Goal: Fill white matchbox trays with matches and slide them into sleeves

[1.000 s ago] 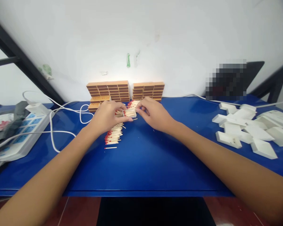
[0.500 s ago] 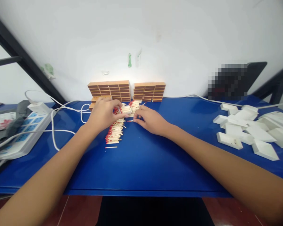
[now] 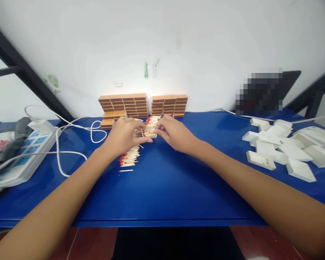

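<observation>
My left hand (image 3: pixel 124 135) is closed round a small white matchbox tray (image 3: pixel 153 136) with matches in it, thumb along the near side and fingers over the far side. At the tray's right end, my right hand (image 3: pixel 176 133) has thumb and forefinger pinched on a match, which the fingertips largely hide. Below my left hand lies a pile of red-headed matches (image 3: pixel 130 157). More loose matches (image 3: pixel 154 121) are heaped behind the tray, between the two hands. One single match (image 3: pixel 126 170) rests on the blue table apart from the pile.
Stacked matchboxes (image 3: pixel 124 104) and a second stack (image 3: pixel 170 104) stand against the wall. Empty white trays (image 3: pixel 276 144) lie scattered at right, near a dark, partly pixelated panel (image 3: pixel 289 88). A power strip (image 3: pixel 29 151) and white cables (image 3: pixel 58 144) occupy the left.
My right hand has risen from the table beside the tray to the tray's right end, bringing a match with it. The tray has shifted slightly right and nearer in my left hand.
</observation>
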{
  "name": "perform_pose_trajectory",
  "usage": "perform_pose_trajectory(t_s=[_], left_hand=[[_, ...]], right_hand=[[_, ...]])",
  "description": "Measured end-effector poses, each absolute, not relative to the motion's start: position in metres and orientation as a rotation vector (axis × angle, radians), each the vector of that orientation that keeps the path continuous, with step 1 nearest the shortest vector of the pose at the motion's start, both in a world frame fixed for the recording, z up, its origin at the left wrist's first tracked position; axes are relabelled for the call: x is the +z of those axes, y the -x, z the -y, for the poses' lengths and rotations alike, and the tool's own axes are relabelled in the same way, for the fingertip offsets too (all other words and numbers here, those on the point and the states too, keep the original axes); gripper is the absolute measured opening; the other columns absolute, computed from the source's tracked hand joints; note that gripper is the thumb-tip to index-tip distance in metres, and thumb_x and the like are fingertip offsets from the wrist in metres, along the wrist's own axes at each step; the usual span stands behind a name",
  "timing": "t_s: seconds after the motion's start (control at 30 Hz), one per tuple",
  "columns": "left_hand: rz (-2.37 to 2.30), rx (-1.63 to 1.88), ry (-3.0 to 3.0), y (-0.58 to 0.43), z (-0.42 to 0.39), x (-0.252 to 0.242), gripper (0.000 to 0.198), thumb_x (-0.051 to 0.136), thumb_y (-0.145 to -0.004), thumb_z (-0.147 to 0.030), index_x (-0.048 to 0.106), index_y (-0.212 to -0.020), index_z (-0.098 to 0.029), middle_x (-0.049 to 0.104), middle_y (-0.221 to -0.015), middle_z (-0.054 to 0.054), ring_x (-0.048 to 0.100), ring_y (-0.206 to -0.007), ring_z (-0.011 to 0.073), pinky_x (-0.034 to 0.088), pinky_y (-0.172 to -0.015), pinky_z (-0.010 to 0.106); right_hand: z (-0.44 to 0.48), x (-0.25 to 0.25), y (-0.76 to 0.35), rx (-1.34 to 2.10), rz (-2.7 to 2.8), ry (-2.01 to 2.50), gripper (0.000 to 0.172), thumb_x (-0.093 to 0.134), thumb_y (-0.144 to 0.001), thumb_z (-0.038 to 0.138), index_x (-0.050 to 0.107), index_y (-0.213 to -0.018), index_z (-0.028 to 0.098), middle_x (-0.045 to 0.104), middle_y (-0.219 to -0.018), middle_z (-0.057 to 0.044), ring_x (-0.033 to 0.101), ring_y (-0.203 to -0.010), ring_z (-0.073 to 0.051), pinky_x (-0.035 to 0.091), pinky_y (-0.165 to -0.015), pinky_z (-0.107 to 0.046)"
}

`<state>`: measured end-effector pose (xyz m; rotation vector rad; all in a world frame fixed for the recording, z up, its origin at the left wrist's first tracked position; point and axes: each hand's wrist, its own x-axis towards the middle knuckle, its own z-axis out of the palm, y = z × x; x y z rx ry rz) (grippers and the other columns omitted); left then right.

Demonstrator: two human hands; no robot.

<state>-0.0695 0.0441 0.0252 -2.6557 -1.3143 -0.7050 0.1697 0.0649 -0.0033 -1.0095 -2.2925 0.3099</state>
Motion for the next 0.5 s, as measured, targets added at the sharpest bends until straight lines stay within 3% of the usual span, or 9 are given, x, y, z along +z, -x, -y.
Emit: perform_pose_trajectory(t_s=[0.2,0.37,0.5], left_hand=[[1.221,-0.796,2.732,0.061,-0.040,0.022,0.044,0.091,-0.079,-0.058,0.079,-0.102,-0.022,0.083,-0.094,0.003,0.074,-0.089,0.0253,0.046,-0.086,0.036],[1.339,-0.772,2.657,0.072,-0.046,0.026,0.045,0.091,-0.080,-0.056,0.078,-0.103,-0.020,0.083,-0.099,0.006,0.074,-0.091,0.0267,0.048,-0.085,0.038],[1.447,-0.736,2.517,0.086,-0.052,0.031,0.042,0.087,-0.085,-0.057,0.077,-0.100,-0.019,0.081,-0.098,0.008,0.073,-0.091,0.0275,0.049,-0.086,0.039]], right_hand=[[-0.060,-0.005,-0.166,0.323,2.282,0.958,0.008,0.064,-0.103,0.024,0.061,-0.096,0.021,0.062,-0.105,-0.005,0.058,-0.088,-0.019,0.040,-0.077,-0.031],[-0.070,-0.008,-0.169,0.330,2.131,0.940,0.017,0.063,-0.105,0.031,0.062,-0.092,0.020,0.062,-0.091,-0.004,0.056,-0.083,-0.019,0.040,-0.076,-0.031],[-0.073,-0.016,-0.167,0.370,2.205,0.969,0.005,0.066,-0.100,0.020,0.069,-0.096,0.019,0.062,-0.097,-0.005,0.057,-0.082,-0.018,0.041,-0.077,-0.031]])
